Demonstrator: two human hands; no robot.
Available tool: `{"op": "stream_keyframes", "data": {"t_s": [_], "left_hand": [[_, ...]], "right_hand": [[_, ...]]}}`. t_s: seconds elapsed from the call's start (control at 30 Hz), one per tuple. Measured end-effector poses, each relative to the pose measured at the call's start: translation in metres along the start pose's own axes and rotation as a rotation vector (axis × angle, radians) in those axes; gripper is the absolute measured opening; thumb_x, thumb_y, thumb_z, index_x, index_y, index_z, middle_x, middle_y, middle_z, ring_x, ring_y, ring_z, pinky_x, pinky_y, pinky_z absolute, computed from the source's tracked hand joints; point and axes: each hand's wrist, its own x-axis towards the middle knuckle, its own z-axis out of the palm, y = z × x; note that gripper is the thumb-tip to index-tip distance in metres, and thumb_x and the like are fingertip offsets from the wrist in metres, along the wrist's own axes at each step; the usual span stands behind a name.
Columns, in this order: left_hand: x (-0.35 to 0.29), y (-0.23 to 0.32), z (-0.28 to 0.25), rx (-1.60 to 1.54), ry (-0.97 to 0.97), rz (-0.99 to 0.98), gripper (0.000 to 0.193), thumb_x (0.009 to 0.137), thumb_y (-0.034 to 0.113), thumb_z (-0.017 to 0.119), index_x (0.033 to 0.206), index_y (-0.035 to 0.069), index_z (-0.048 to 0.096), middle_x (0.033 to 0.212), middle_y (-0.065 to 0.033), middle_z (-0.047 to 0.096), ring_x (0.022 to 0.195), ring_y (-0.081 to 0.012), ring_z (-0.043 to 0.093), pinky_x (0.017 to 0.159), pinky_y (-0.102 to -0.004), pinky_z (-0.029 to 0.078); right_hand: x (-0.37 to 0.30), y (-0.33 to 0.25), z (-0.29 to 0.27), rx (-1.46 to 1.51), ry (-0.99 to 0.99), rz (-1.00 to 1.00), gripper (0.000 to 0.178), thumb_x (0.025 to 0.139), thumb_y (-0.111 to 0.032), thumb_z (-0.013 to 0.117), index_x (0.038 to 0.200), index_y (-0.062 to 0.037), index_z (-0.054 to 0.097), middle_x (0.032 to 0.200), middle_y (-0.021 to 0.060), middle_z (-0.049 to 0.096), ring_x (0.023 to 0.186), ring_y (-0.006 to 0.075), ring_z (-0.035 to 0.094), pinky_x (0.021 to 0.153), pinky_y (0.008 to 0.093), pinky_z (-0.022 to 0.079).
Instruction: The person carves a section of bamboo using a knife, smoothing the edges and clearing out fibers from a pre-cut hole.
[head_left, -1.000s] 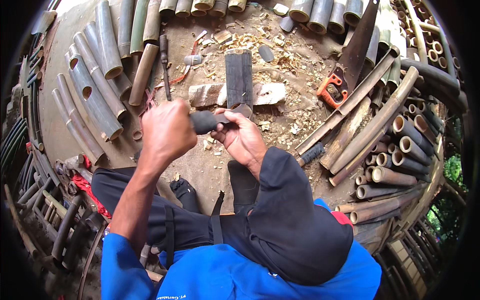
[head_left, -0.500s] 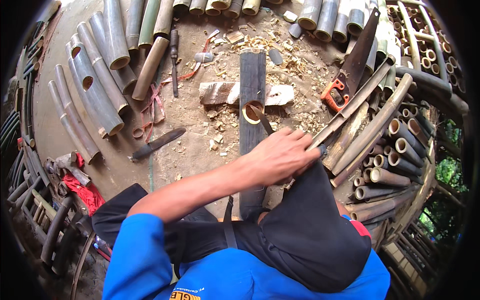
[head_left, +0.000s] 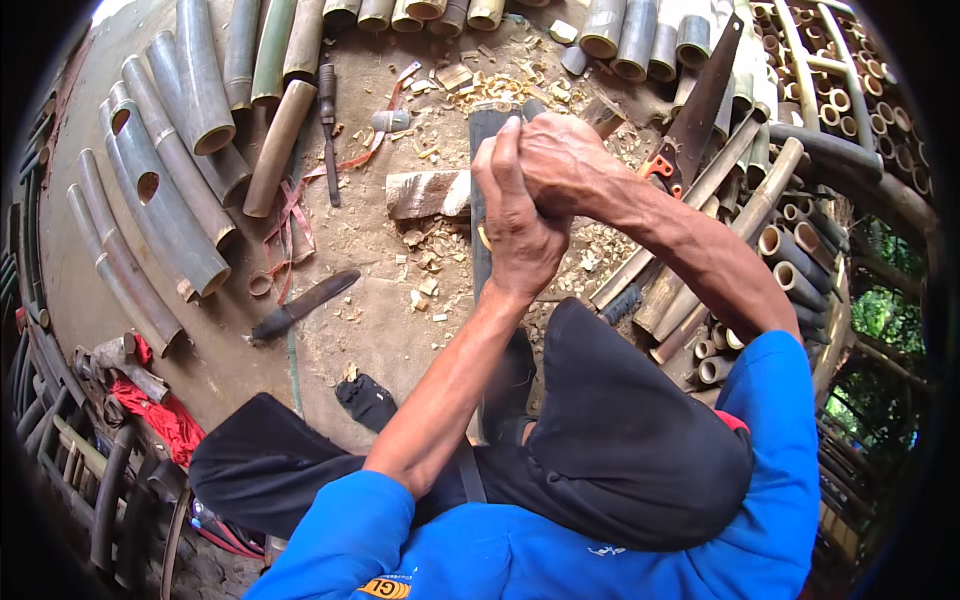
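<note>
A dark bamboo tube (head_left: 481, 265) runs away from me between my legs, with a bit of the pale rim of its side hole showing beside my left wrist. Above its far part my two hands are pressed together. My left hand (head_left: 520, 215) has its fingers bent up against the right one. My right hand (head_left: 568, 165) is a closed fist. Whatever they grip is hidden by the fingers. Just beyond the right knuckles juts a flat brown piece (head_left: 604, 114), perhaps a blade; I cannot tell whether it is held. A pale wood block (head_left: 428, 195) lies across under the tube.
A saw (head_left: 700, 110) with an orange handle leans at the right, near stacked bamboo (head_left: 785, 275). To the left lie a broad knife (head_left: 305, 305), a chisel (head_left: 328, 135) and cut tubes (head_left: 165, 200). Wood shavings (head_left: 490, 85) litter the ground. A dark ridged handle (head_left: 621, 304) rests beside my right knee.
My left hand has moved from over my right knee, up and away from me, to the tube. My right hand and forearm now show beside it. The view has shifted slightly.
</note>
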Motion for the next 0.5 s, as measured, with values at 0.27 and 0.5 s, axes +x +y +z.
{"op": "stream_keyframes", "data": {"t_s": [0.27,0.5], "left_hand": [[0.006,0.026,0.026,0.23,-1.289,0.086,0.059,0.076,-0.002,0.069,0.132,0.011,0.056,0.12,-0.023,0.06,0.111,-0.0448,0.066,0.093,-0.0523,0.058],[0.02,0.009,-0.009,-0.109,-0.333,-0.057,0.082,0.075,-0.009,0.067,0.153,0.01,0.05,0.144,-0.0272,0.046,0.125,-0.045,0.061,0.108,-0.0482,0.052]], "right_hand": [[-0.122,-0.039,0.138,0.793,0.541,0.57,0.037,0.093,-0.03,0.067,0.12,-0.0053,0.065,0.115,0.023,0.065,0.11,0.0417,0.065,0.094,0.0514,0.052],[-0.041,0.007,0.008,0.096,0.081,0.169,0.029,0.076,-0.021,0.077,0.096,-0.0035,0.065,0.085,0.0153,0.068,0.079,0.034,0.07,0.067,0.0471,0.055]]}}
